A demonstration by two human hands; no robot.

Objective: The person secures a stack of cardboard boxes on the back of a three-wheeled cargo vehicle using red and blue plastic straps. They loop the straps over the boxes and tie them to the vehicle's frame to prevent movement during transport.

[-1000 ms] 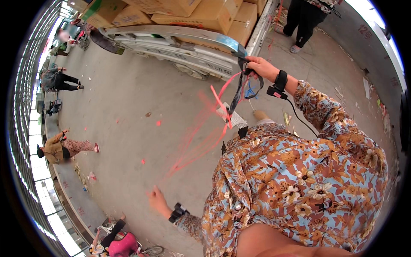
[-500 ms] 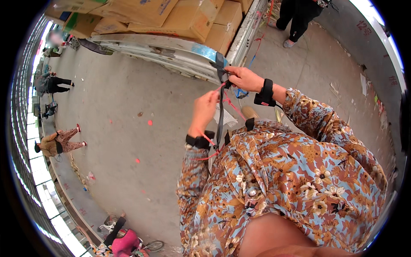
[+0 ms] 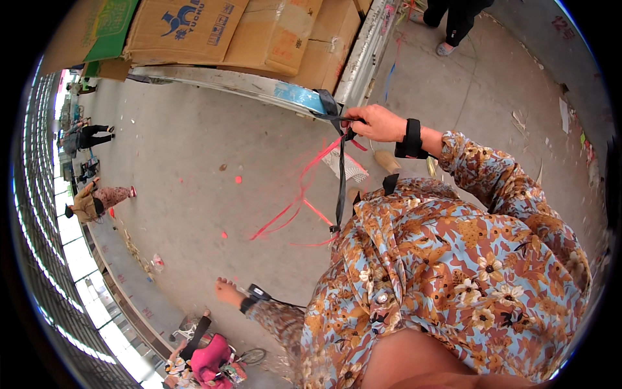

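My right hand [image 3: 381, 123] is closed on a black strap [image 3: 341, 181] near the corner of a white metal load-bed rail [image 3: 246, 89]. From that grip the strap hangs down to a small dark piece in front of my shirt. Pink plastic twine [image 3: 299, 185] is tied in near the grip, and its loose ends fly out to the left, partly blurred. Out to the lower left, well apart from strap and twine, my left hand [image 3: 230, 293] holds nothing, and its fingers are slightly apart. Both my wrists wear black bands.
Cardboard boxes [image 3: 272, 39] are stacked on the bed. A person in black trousers [image 3: 450, 19] stands beyond it on the right. Other people are at the left, one in a tan top [image 3: 85, 202]. A bicycle [image 3: 251, 356] and someone with something pink [image 3: 210, 360] are at the lower left.
My left hand has let go near the strap and swung down to the left. The pink twine now trails out leftward. My right hand keeps its grip.
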